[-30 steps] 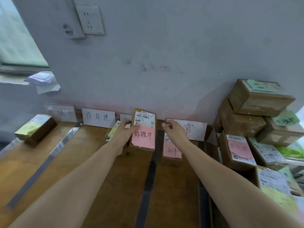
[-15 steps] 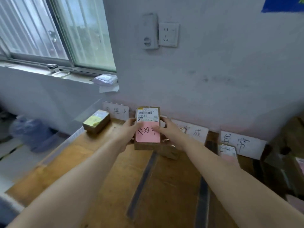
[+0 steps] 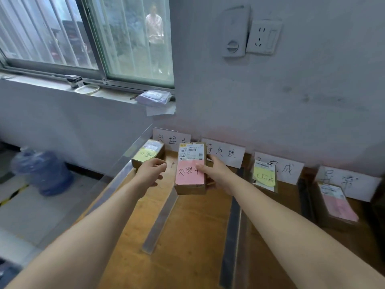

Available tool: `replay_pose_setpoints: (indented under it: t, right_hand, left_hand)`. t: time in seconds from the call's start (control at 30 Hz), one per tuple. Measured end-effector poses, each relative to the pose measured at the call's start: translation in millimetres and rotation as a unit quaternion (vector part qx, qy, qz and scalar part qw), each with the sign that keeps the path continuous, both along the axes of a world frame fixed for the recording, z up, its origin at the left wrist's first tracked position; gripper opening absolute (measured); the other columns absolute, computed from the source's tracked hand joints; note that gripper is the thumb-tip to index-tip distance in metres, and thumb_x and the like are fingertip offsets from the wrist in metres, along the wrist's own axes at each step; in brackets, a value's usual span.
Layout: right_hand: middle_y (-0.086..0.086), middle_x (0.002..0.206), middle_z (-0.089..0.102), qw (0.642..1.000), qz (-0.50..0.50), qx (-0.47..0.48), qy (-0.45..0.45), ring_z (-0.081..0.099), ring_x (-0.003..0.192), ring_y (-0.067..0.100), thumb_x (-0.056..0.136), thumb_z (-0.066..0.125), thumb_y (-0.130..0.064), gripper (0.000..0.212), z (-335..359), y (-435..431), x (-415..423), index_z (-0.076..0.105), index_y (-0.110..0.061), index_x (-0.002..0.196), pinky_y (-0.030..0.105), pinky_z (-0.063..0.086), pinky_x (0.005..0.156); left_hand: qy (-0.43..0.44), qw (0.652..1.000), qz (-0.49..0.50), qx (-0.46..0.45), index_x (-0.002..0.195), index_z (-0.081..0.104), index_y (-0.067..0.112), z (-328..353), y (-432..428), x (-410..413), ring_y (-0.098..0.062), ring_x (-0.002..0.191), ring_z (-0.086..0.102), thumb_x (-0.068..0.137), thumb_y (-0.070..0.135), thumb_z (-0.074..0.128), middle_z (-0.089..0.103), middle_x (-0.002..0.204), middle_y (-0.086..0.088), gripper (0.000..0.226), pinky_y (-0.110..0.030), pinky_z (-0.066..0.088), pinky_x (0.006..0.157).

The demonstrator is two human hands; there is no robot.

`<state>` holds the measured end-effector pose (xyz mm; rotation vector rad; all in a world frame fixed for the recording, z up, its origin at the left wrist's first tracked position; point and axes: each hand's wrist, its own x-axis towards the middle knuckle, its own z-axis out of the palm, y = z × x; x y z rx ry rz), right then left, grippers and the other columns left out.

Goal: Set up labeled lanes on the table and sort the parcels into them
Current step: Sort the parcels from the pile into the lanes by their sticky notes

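Brown cardboard parcel (image 3: 190, 189) with a pink handwritten note (image 3: 188, 174) hangs above the wooden counter (image 3: 187, 226), gripped by the right hand (image 3: 218, 174) (thumb on the note); left hand (image 3: 150, 173) beside it, fingers (image 3: 160, 163) loosely curled, holding nothing.

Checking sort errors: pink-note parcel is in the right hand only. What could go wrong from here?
1. Only the right hand grips the pink-note parcel; the left hand is off it, so it might slip.
2. It is held over the tape strip between the two left lanes and might land straddling it.
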<state>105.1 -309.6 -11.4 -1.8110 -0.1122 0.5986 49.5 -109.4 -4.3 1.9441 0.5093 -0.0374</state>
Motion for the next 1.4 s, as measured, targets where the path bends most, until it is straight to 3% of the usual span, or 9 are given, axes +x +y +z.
replay_pose_setpoints:
  t: [0.2, 0.37, 0.43, 0.6, 0.83, 1.0, 1.13, 1.23, 1.4]
  right_hand:
    - [0.001, 0.112, 0.063, 1.0, -0.01, 0.006, 0.007, 0.065, 0.091, 0.016, 0.093, 0.062, -0.028, 0.065, -10.3, 17.4, 30.1, 0.026, -0.025, 0.147, 0.033, 0.056, 0.061]
    - [0.005, 0.118, 0.064, 1.0, -0.015, 0.02, 0.013, 0.065, 0.098, 0.022, 0.095, 0.059, -0.027, 0.061, -22.5, 28.8, 52.9, 0.027, -0.027, 0.147, 0.042, 0.059, 0.074]
    - [0.004, 0.118, 0.063, 0.999, -0.019, 0.025, 0.01, 0.065, 0.096, 0.02, 0.096, 0.059, -0.026, 0.06, -25.8, 32.7, 59.0, 0.027, -0.027, 0.147, 0.037, 0.059, 0.069]
    - [0.003, 0.114, 0.064, 0.998, -0.061, 0.033, 0.004, 0.064, 0.092, 0.015, 0.097, 0.056, -0.027, 0.055, -27.6, 34.5, 71.4, 0.029, -0.027, 0.146, 0.033, 0.057, 0.067]
    - [-0.001, 0.115, 0.062, 0.99, -0.135, 0.028, -0.034, 0.061, 0.085, 0.006, 0.099, 0.053, -0.026, 0.048, -7.2, 55.9, 90.8, 0.035, -0.024, 0.144, 0.021, 0.048, 0.058]
    - [0.005, 0.137, 0.054, 0.987, -0.141, -0.048, -0.064, 0.056, 0.118, 0.024, 0.096, 0.056, -0.027, 0.053, -10.4, 109.3, 112.5, 0.035, -0.02, 0.144, 0.039, 0.051, 0.09]
    - [0.009, 0.138, 0.053, 0.983, -0.132, -0.127, -0.011, 0.056, 0.119, 0.027, 0.097, 0.054, -0.024, 0.064, -34.7, 155.5, 131.6, 0.021, -0.019, 0.152, 0.036, 0.052, 0.082]
    - [0.011, 0.135, 0.055, 0.971, -0.141, -0.189, 0.038, 0.061, 0.113, 0.027, 0.099, 0.05, -0.022, 0.065, -58.5, 178.8, 143.2, 0.014, -0.018, 0.153, 0.03, 0.054, 0.068]
    - [0.015, 0.13, 0.057, 0.953, -0.183, -0.22, 0.099, 0.063, 0.107, 0.028, 0.1, 0.046, -0.015, 0.061, -96.8, 192.5, 159.8, 0.013, -0.016, 0.151, 0.036, 0.058, 0.077]
  left_hand:
    - [-0.012, 0.999, -0.029, -0.004, 0.118, 0.055, 0.015, -5.9, 2.7, 32.4, -0.022, 0.094, 0.058, 0.099, 0.025, 0.048, 0.061, 0.108, -0.006, 0.023, -0.026, 0.045, 0.066]
    - [0.013, 0.998, -0.055, -0.023, 0.127, 0.048, 0.021, -12.9, 7.6, 58.9, -0.024, 0.096, 0.063, 0.096, 0.035, 0.053, 0.062, 0.112, -0.005, 0.034, -0.036, 0.055, 0.07]
    - [0.017, 0.998, -0.053, -0.033, 0.129, 0.046, 0.021, -17.6, 9.3, 66.3, -0.024, 0.097, 0.063, 0.096, 0.032, 0.054, 0.061, 0.112, -0.004, 0.035, -0.041, 0.057, 0.075]
    - [0.009, 0.996, -0.093, -0.013, 0.125, 0.051, 0.018, -22.2, 15.0, 86.2, -0.018, 0.088, 0.063, 0.099, 0.033, 0.046, 0.062, 0.107, -0.001, 0.03, -0.026, 0.047, 0.061]
    - [-0.03, 0.988, -0.148, 0.018, 0.113, 0.06, 0.014, -16.1, 41.6, 127.6, -0.021, 0.084, 0.064, 0.097, 0.022, 0.051, 0.068, 0.104, -0.008, 0.021, -0.024, 0.042, 0.057]
    - [-0.072, 0.965, -0.136, 0.211, 0.11, 0.066, 0.015, -13.7, 102.0, 149.7, -0.017, 0.097, 0.056, 0.094, 0.021, 0.053, 0.065, 0.112, -0.003, 0.022, -0.03, 0.044, 0.082]
    - [-0.049, 0.92, -0.138, 0.365, 0.119, 0.06, 0.023, -24.7, 154.1, 162.4, -0.028, 0.113, 0.052, 0.092, 0.03, 0.053, 0.058, 0.126, -0.005, 0.029, -0.041, 0.044, 0.092]
    - [-0.009, 0.928, -0.143, 0.343, 0.135, 0.046, 0.02, -37.2, 177.5, 167.3, -0.03, 0.121, 0.048, 0.093, 0.029, 0.052, 0.048, 0.136, -0.009, 0.043, -0.043, 0.041, 0.095]
    - [0.057, 0.944, -0.178, 0.27, 0.146, 0.032, 0.018, -57.6, 195.0, 171.7, -0.026, 0.118, 0.052, 0.097, 0.026, 0.047, 0.052, 0.136, -0.009, 0.052, -0.04, 0.045, 0.088]
